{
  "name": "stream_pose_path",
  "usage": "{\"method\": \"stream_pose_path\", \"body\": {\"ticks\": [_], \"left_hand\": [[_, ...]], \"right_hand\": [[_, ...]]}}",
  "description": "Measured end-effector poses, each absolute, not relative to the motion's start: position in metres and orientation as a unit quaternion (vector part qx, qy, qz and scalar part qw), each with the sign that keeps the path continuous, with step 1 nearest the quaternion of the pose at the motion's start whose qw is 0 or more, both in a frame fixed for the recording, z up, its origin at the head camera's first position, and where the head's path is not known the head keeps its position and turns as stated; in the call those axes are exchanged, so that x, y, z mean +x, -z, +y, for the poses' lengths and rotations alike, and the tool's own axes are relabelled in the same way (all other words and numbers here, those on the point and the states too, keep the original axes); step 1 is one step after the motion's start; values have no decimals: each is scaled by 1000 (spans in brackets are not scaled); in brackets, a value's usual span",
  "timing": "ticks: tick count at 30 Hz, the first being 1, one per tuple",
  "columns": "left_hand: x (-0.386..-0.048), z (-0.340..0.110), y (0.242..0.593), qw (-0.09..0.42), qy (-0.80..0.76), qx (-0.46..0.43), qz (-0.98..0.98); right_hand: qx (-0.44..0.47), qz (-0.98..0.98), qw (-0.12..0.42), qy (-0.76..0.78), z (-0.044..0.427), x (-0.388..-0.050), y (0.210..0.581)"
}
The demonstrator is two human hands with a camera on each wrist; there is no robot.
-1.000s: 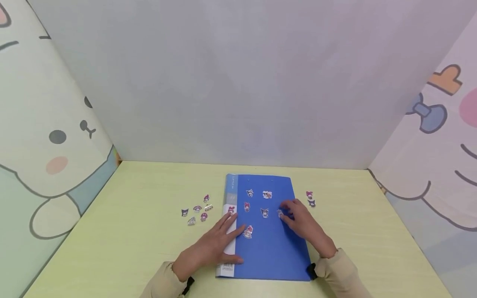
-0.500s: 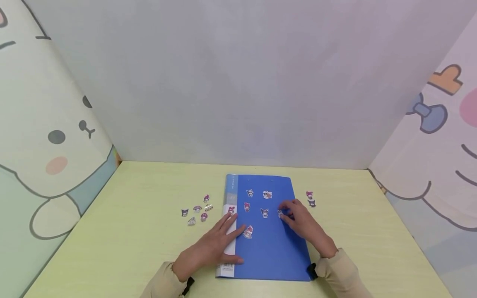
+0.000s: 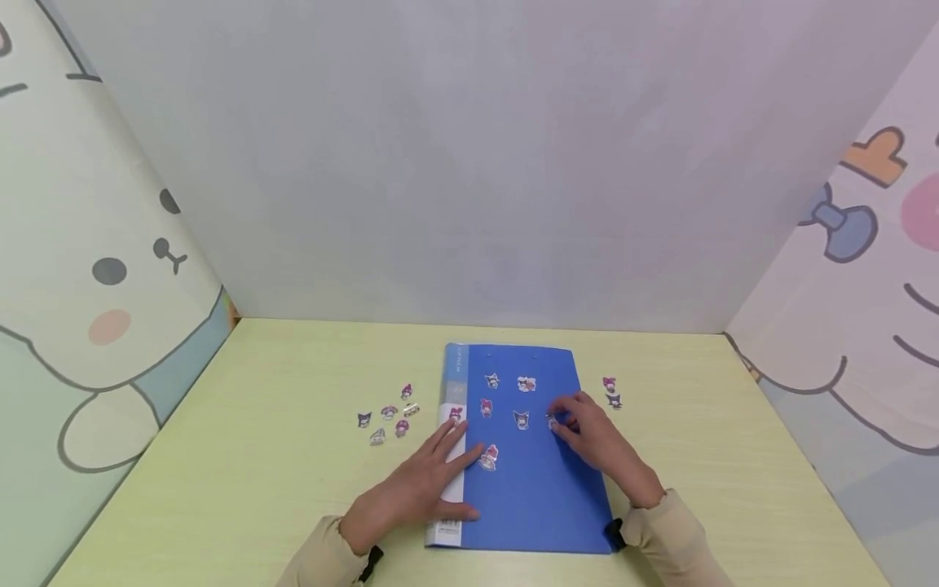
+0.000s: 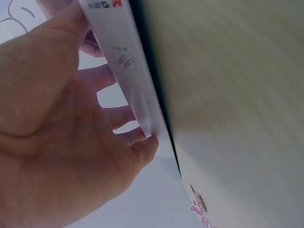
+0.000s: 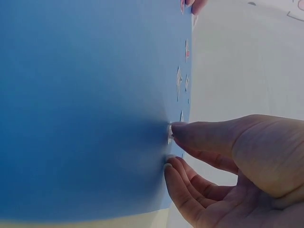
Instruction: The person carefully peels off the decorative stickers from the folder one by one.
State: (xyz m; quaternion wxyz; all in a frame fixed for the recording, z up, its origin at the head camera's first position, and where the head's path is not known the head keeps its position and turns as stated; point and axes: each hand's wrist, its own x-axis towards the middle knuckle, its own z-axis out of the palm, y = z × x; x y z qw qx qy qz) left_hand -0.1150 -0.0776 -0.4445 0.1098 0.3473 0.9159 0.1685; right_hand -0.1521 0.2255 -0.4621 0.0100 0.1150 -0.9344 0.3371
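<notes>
A blue folder (image 3: 535,497) with a white and pale-blue spine lies flat on the table. Several small cartoon stickers, among them a dark-eared one (image 3: 521,420), are on its cover. My left hand (image 3: 414,485) rests across the spine with fingers spread. In the left wrist view its fingers (image 4: 142,152) touch the spine label (image 4: 118,57). Near the cover's right edge, my right hand (image 3: 590,432) holds a small sticker (image 3: 550,421) at the surface with thumb and fingertips. The right wrist view has the thumb on that sticker (image 5: 170,134); the index fingertip is partly hidden.
Several loose stickers (image 3: 389,412) lie on the table left of the folder. Two more, a pink one (image 3: 610,383) and a dark one (image 3: 614,401), lie to its right. A plain pale wall (image 3: 469,163) stands behind the table, with cartoon-printed panels at both sides.
The right fingertips have shifted very slightly at the sticker. The left hand, folder and other stickers stay in place.
</notes>
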Motion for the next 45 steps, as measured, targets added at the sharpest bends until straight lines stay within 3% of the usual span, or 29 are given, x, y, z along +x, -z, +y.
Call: {"method": "stream_pose_path", "body": {"ticks": [21,45], "left_hand": [[-116,-77,447,118,-183,339,915],[-118,-77,450,114,-171,339,918]], "right_hand": [[142,-927,19,-345,226,-157,461],[171,-923,80,-334,230,-158,458]]}}
